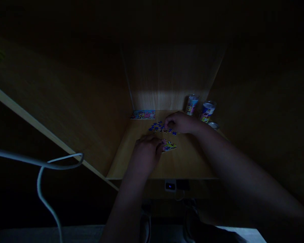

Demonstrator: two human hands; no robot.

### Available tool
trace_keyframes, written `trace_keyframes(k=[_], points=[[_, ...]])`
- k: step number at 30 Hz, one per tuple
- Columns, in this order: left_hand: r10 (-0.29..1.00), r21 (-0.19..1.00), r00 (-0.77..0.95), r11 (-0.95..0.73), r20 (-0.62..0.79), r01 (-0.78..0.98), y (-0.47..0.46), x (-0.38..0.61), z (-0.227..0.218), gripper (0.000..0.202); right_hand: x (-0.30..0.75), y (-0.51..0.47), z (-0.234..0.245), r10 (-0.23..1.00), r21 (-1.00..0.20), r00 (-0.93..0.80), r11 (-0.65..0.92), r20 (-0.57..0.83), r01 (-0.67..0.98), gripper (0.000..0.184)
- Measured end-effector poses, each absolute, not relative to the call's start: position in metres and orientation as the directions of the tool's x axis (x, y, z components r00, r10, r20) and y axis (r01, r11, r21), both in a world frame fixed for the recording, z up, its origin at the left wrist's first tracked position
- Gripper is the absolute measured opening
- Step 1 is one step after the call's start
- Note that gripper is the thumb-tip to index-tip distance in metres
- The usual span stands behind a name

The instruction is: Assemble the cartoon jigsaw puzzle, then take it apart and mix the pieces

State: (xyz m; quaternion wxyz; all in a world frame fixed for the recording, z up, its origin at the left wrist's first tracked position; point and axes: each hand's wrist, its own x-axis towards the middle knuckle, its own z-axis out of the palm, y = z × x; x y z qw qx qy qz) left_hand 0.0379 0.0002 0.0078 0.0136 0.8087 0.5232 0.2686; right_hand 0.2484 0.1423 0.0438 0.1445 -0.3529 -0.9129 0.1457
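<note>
A small, partly joined jigsaw puzzle (169, 145) in yellow and pink lies on the wooden shelf board. My left hand (147, 147) is closed at its left edge, thumb and fingers gripping it there and covering part of it. Behind it is a loose pile of blue-backed jigsaw pieces (157, 127). My right hand (179, 122) reaches in from the right over the pile's right side, with curled fingers pinched together. Whatever is between those fingertips is hidden in the dim light.
A cartoon picture card (143, 114) lies at the back left. Two cartoon-printed cans (192, 105) stand back right, a round metal lid (213, 125) near them. Wooden panels enclose the shelf (131, 162). A white cable (40, 189) hangs at left; a small lit device (170, 185) sits below the front edge.
</note>
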Motion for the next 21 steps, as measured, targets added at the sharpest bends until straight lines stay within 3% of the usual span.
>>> trace_keyframes(k=[3,7,10,13,17,21], points=[[0.836,0.341,0.334,-0.496,0.435,0.799,-0.001,0.037,0.008,0.012,0.249,0.137,0.051,0.739,-0.301,-0.65,0.67,0.179,0.679,0.028],[0.804,0.4,0.389,-0.571,0.45,0.717,-0.001,0.036,0.005,0.019,0.248,0.108,0.068,0.828,-0.195,-0.553,0.56,0.093,0.805,0.017],[0.794,0.43,0.398,-0.59,0.458,0.683,0.0,0.035,0.003,0.021,0.252,0.068,0.068,0.875,-0.175,-0.474,0.484,0.095,0.858,0.018],[0.787,0.426,0.389,-0.596,0.479,0.68,-0.001,0.035,0.005,0.019,0.26,0.028,0.05,0.904,-0.251,-0.394,0.424,0.162,0.87,0.028],[0.772,0.422,0.415,-0.62,0.482,0.661,-0.003,0.034,0.009,0.011,0.275,-0.006,0.015,0.914,-0.42,-0.273,0.384,0.3,0.822,0.023],[0.772,0.436,0.442,-0.627,0.457,0.645,-0.001,0.033,0.007,0.012,0.281,-0.017,-0.004,0.888,-0.443,-0.239,0.41,0.393,0.797,0.018]])
